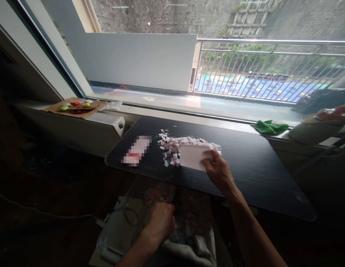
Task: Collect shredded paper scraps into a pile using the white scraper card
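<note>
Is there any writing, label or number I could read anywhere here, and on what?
None can be read.
Pixelated packet on the black mat: blurred out, illegible.
White card held by the right hand: blank on the side shown.
Paper scraps: too small to tell.
Triangular sign outside the window: no legible text.

The surface [252, 167] stands before a window [166, 55], with a radiator [105, 120] at its left end. On the surface lies a heap of paper scraps [178, 144], and a card [193, 156] rests against the right side of this heap. The right hand [218, 171] is on the card's right edge. Left of the heap lies a small packet [136, 150]. Below the near edge of the surface, the left hand [159, 220] is on a plastic bag [128, 226]. A cloth [269, 127] lies on the sill behind the surface, at the right. A cardboard tray [75, 107] sits on the sill at the far left.
</note>
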Motion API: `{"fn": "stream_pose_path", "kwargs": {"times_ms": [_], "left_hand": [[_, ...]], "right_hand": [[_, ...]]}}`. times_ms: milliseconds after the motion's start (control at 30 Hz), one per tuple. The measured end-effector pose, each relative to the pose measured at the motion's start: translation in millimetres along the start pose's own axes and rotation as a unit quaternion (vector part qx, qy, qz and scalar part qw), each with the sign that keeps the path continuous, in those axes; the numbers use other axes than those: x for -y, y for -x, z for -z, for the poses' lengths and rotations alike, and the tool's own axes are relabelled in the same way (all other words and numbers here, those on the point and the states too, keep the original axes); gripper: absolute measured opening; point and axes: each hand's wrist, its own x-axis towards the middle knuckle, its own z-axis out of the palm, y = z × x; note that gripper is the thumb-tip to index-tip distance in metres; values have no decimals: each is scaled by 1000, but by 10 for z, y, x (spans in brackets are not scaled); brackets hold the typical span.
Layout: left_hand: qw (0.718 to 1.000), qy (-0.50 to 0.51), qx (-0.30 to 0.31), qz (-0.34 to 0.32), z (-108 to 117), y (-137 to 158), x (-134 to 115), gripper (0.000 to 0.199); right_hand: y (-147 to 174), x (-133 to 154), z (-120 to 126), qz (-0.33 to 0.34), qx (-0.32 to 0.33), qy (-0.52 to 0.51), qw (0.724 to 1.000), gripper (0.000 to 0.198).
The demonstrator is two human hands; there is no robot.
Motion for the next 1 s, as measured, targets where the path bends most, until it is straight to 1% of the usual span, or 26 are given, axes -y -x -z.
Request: {"fn": "stream_pose_path", "kwargs": {"times_ms": [100,333,500,600,700,767,900,1000], "left_hand": [[1000,2,-1,3,-1,8,2,29],[1000,8,12,3,20,15,2,28],[1000,1,0,-2,0,-4,15,27],[1000,-8,0,1,-4,-1,20,28],[1000,-13,3,2,8,11,18,30],[1000,-15,4,4,20,14,13,30],[1000,-20,4,0,27,10,8,29],[1000,-18,4,1,15,18,33,28]], "right_hand": [[14,-26,47,-16,-20,6,1000,32],[84,-61,204,-29,-3,37,999,30],[122,-89,273,-49,-28,35,998,34],[129,-137,286,-54,-26,33,998,35],[137,-218,313,-57,-14,8,998,33],[134,-266,317,-60,-17,-22,998,31],[102,-306,245,-46,-14,-112,993,30],[93,-328,197,-50,8,-127,991,29]]}}
